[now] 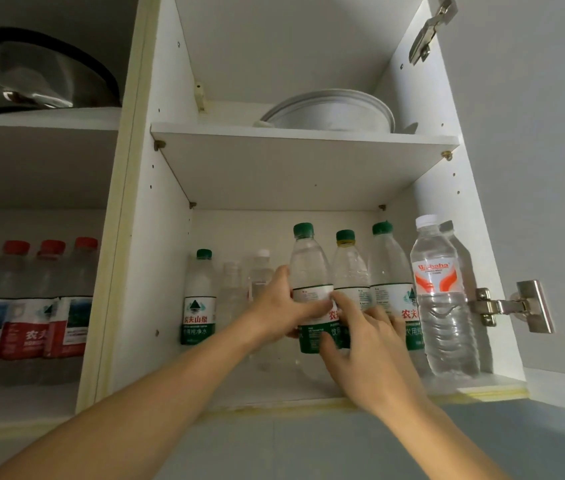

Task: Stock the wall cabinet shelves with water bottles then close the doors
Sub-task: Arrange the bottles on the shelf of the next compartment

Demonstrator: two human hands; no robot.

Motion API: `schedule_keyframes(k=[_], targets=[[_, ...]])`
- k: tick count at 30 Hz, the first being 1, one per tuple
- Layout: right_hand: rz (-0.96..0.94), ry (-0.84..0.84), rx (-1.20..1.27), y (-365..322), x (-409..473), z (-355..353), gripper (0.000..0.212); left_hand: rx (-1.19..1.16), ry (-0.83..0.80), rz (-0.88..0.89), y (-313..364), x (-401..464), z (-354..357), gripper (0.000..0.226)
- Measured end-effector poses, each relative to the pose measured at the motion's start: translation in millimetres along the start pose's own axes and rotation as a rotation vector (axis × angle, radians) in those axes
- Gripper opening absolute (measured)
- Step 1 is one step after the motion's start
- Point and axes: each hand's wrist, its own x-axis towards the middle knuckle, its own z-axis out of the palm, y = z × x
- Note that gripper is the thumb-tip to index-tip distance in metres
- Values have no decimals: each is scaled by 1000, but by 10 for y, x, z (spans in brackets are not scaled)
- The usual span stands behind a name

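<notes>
Home kitchen: white wall cabinet (309, 161), plates (329, 114) on upper shelf, steel pan (49, 77) next compartment.

A white bowl (329, 112) lies tipped on the upper shelf on the right. A steel pot (45, 77) with a dark rim sits on the upper shelf on the left, partly blurred

Head view, sole camera: you look up and forward from below into the open wall cabinet (309, 168), close, at arm's reach.
</notes>
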Motion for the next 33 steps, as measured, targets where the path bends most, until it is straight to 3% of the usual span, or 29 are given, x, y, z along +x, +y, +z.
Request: schedule_keyframes(k=[5, 10, 14, 17, 22, 26, 33], targets=[[-110, -48, 58, 20, 35, -39, 65, 41, 63, -64, -48, -38, -156, 64], [-335, 41, -165, 47, 370, -136, 85, 156, 104, -145, -276, -84, -558, 66], [-382, -178, -503, -156, 897, -151, 123, 147, 80, -149, -372, -39, -625, 73], [-418, -316, -776, -293, 1301, -131, 133, 113, 47, -162, -416, 12, -648, 71], [-403, -535, -952, -449, 1804, -144, 116, 113, 13, -207, -473, 110, -686, 68], [-367, -711, -844, -475, 1948, -56, 98, 92, -23, -237, -520, 187, -687, 66], [-349, -730, -649, -379, 2040, -22, 106, 117, -39, -237, -596, 384, -487, 71]])
